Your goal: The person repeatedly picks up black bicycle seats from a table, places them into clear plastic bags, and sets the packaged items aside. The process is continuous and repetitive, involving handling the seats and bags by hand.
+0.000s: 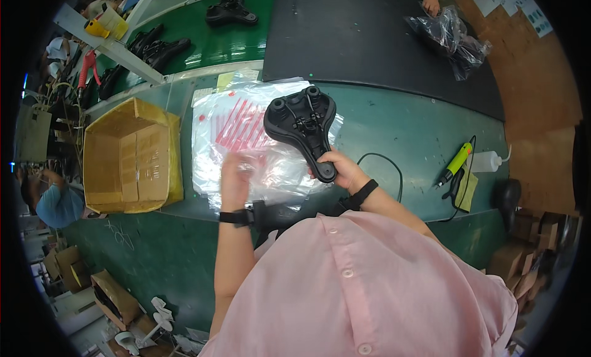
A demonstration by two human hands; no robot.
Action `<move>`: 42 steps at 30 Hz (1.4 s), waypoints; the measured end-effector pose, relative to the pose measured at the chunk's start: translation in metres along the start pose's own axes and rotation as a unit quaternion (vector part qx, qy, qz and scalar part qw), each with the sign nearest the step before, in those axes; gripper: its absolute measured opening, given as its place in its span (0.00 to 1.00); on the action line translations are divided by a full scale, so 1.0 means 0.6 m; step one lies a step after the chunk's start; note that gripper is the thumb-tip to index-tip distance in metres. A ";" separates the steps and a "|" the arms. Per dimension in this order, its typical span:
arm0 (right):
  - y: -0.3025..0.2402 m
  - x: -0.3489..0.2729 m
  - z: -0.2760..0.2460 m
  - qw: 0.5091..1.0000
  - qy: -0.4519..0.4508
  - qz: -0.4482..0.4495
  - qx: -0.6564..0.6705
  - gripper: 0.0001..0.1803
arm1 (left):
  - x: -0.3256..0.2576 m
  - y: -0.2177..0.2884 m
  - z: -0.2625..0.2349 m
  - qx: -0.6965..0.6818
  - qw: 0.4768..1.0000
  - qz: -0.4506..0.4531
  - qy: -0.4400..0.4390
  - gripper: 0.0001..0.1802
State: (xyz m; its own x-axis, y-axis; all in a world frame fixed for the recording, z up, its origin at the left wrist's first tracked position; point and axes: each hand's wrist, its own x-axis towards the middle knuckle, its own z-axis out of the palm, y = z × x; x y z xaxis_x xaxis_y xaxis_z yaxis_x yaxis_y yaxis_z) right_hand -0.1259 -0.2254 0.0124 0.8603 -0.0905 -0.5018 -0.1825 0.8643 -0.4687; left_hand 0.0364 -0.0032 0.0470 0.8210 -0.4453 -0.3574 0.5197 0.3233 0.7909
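Observation:
My right hand [346, 172] grips a black bicycle saddle [308, 126] by its narrow nose. The saddle's underside faces up, its wide rear pointing away from me. Beneath and beside it lies a stack of clear plastic bags [206, 129] with red print. Over the near left part of that stack is my left hand [234, 177], blurred by motion. Its fingers are smeared, and I cannot make out whether they hold a bag. A black strap circles each of my wrists.
An open cardboard box [132, 166] stands left of the bags. To the right lie a yellow-green electric screwdriver [455, 163] with a cord and a white squeeze bottle [486, 162]. Beyond, more saddles [231, 13] rest on a green surface; another person's hand [431, 3] touches a bagged item [452, 40].

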 end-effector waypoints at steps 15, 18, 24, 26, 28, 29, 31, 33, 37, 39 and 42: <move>-0.077 -0.115 0.046 0.749 0.037 -0.348 -0.562 0.39 | 0.001 -0.034 0.035 0.127 0.990 0.041 0.046 0.12; -0.065 -0.103 0.057 0.643 0.007 -0.340 -0.686 0.36 | 0.007 -0.012 0.066 0.130 0.988 0.058 0.060 0.14; -0.040 -0.073 0.038 0.723 0.045 -0.214 -0.655 0.32 | -0.104 0.052 0.154 0.433 0.814 0.208 -0.325 0.12; -0.041 -0.068 0.033 0.871 0.030 -0.126 -0.474 0.29 | -0.133 0.094 0.202 0.660 0.628 0.211 -0.354 0.12; -0.044 -0.080 0.050 0.976 0.018 -0.018 -0.216 0.27 | -0.100 0.070 0.167 0.526 0.795 0.210 -0.219 0.13; -0.040 -0.087 0.058 0.990 0.020 -0.033 -0.138 0.26 | -0.088 0.042 0.142 0.452 0.832 0.220 -0.235 0.13; -0.059 -0.086 0.083 0.994 0.068 -0.050 -0.070 0.24 | -0.141 0.043 0.220 0.556 0.606 0.214 -0.527 0.22; -0.085 -0.059 0.083 0.985 0.120 -0.081 -0.099 0.19 | -0.186 -0.002 0.264 0.557 0.559 0.363 -0.495 0.25; -0.242 0.013 -0.059 0.948 0.228 -0.173 -0.136 0.09 | -0.070 0.013 0.264 0.388 0.778 0.227 -0.440 0.24; -0.360 0.055 -0.089 0.935 0.183 -0.289 -0.091 0.10 | -0.011 -0.012 0.199 0.461 0.782 0.198 -0.370 0.25; -0.559 0.164 -0.089 0.841 0.242 -0.479 0.069 0.22 | 0.057 -0.050 0.094 0.606 0.724 0.220 -0.246 0.32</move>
State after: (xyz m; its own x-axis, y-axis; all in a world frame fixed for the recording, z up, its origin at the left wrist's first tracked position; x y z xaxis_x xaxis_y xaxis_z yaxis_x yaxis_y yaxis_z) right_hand -0.0054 -0.5507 0.0814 0.2801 -0.9402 -0.1940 0.5693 0.3254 -0.7549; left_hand 0.0355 -0.0753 0.0392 0.5062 -0.8612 0.0454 -0.5998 -0.3138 0.7360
